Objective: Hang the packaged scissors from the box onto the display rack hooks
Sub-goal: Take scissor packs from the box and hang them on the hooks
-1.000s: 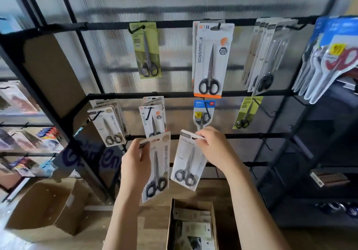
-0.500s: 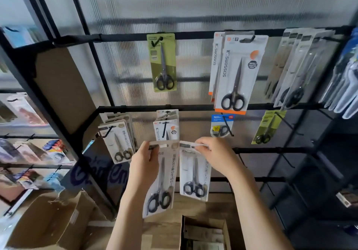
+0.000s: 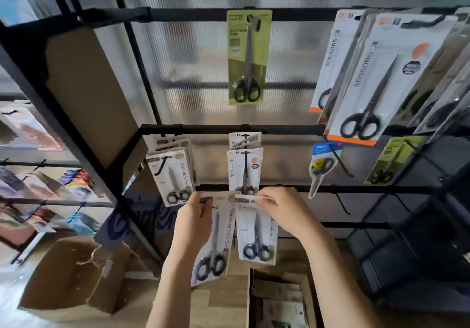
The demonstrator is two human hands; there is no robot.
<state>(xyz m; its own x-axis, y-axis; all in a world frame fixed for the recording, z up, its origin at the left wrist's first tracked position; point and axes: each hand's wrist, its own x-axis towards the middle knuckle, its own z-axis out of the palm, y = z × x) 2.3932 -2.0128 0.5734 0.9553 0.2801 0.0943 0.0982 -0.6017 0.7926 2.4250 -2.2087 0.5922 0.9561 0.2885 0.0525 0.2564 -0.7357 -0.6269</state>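
Both hands have come up and in toward the rack since a second ago; the two packs now sit side by side at one height, top edges level with the third black crossbar, where earlier the right pack was tilted and lower.

Left hand: fingers curled round the top left edge of the left scissors pack, thumb on the front near the hang slot. Firm grip. Pack hangs down from that grip, slightly tilted, black handles at the bottom.

Right hand: fingertips pinch the top edge of the right scissors pack, fingers bent over the header card. Pack hangs roughly upright, black handles low. Inner edges of the two packs touch or overlap slightly near the top; cannot tell which.

Neither pack is visibly on a hook; hook tip is hidden behind the fingers.

Box sits open on the floor directly below the hands, more packs inside.

On the rack: white pack on a hook just above the hands, another white pack to its left, green pack on the top bar, large white pack upper right. Second, empty-looking cardboard box lower left.
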